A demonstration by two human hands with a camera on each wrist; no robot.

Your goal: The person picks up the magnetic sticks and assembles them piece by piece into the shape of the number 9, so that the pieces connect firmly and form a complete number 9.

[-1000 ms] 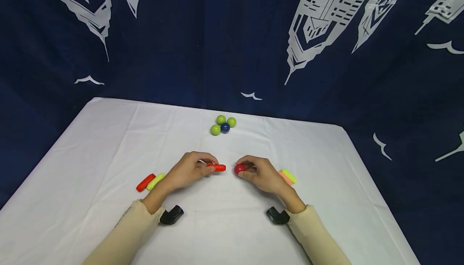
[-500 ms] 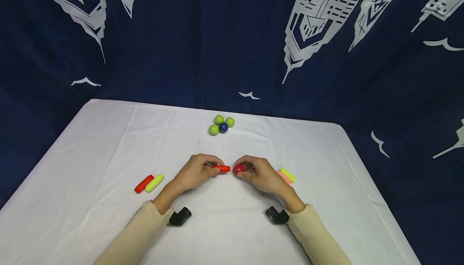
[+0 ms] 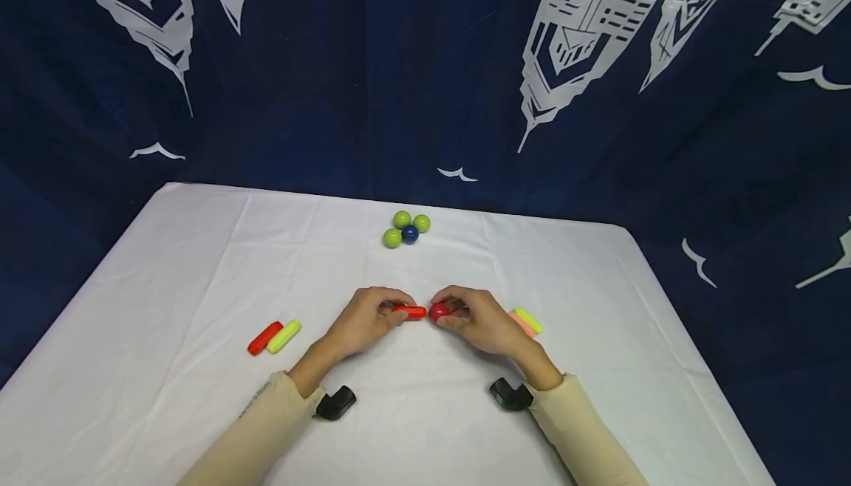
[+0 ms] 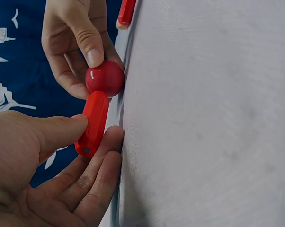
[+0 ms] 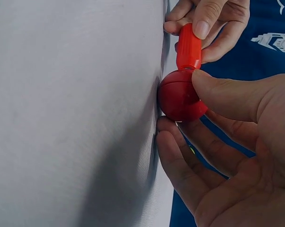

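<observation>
My left hand (image 3: 364,320) pinches a short red plastic stick (image 3: 414,312) between thumb and fingers. In the left wrist view this stick (image 4: 96,118) has ridged sides and a small hole in its near end. My right hand (image 3: 480,320) holds a red ball (image 3: 438,312), with the thumb on one side and fingers on the other. Seen from the right wrist, the stick's far end (image 5: 189,52) meets the ball (image 5: 180,97), which shows a seam line. Both are held low, close over the white tablecloth.
At the back are several balls, green (image 3: 392,238) and dark blue (image 3: 410,234). A red stick (image 3: 265,338) and a yellow-green stick (image 3: 284,337) lie left of my left arm. Beyond my right wrist lie a yellow stick (image 3: 528,320) and a salmon stick (image 3: 522,323).
My left hand has moved right with the red stick, bringing its end up to the red ball. My right hand has stayed nearly in place, still holding the ball.
</observation>
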